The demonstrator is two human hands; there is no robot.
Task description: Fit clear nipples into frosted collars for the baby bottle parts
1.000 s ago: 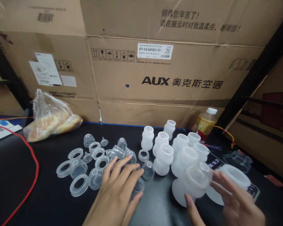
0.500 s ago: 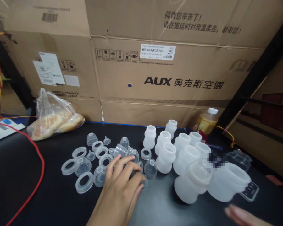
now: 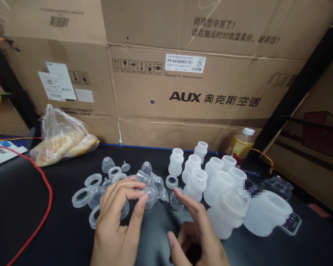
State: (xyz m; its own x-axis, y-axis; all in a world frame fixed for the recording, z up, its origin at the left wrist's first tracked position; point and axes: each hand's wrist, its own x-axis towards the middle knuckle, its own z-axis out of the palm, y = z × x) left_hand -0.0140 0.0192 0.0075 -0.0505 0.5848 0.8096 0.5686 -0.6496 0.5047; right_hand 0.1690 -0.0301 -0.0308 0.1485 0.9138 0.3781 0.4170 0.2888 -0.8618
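I've got my left hand [image 3: 116,218] with its fingers [image 3: 122,186] pinched on a clear silicone cup [image 3: 150,194] above the worktop [image 3: 16,207], while my right hand [image 3: 195,236], fingers apart, hovers just right of it, near a second cup [image 3: 177,201].

Even, fairly bright indoor light covers the scene, its source out of view, and shadows stay soft. A dim patch lies beneath the right hand [image 3: 195,236] on the matte black tabletop [image 3: 19,210]. Pale glare shines on the clear silicone cup [image 3: 150,194] pinched by the left hand [image 3: 118,221]. Wide-angle distortion bows the brown cardboard cartons [image 3: 155,88] towards the frame's edges, while a blocky pixelated mosaic patch [image 3: 255,186] obscures the area right of centre.
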